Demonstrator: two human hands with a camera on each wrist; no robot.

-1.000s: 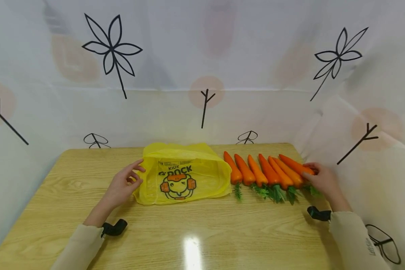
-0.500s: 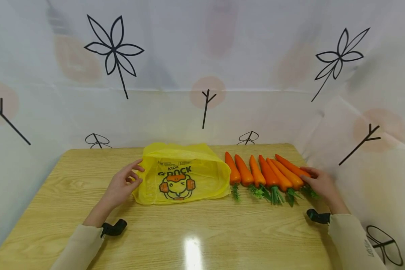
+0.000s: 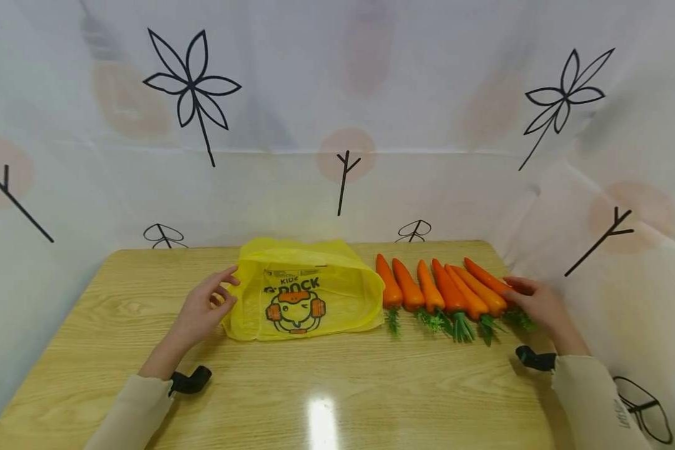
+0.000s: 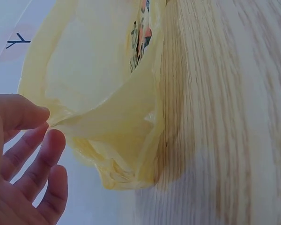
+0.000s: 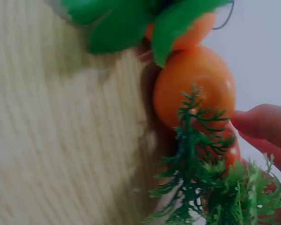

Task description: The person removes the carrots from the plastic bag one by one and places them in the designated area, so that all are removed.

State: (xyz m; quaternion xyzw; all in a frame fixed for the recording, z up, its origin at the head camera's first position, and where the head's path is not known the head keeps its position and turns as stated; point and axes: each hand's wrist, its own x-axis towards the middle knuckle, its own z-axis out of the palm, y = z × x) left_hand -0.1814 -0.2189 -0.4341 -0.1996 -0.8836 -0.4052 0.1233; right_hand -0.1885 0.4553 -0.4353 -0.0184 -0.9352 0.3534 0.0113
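Observation:
A yellow plastic bag with a printed duck lies on its side, its mouth spread wide towards me. My left hand pinches the left edge of that mouth between thumb and fingertip, as the left wrist view shows at the bag's rim. Right of the bag lies a row of several orange carrots, tips pointing away and green tops towards me. At the row's right end, my right hand holds the thick end of the last carrot. In the right wrist view, feathery leaves partly hide this carrot.
Everything lies on a wood-grain table with a bright glare spot near the front. A white printed cloth hangs behind and along both sides, close by the right arm. The leftmost carrot lies right against the bag.
The rightmost carrots and my right hand have shifted slightly left, then a little back right. My left hand keeps its place at the bag's edge.

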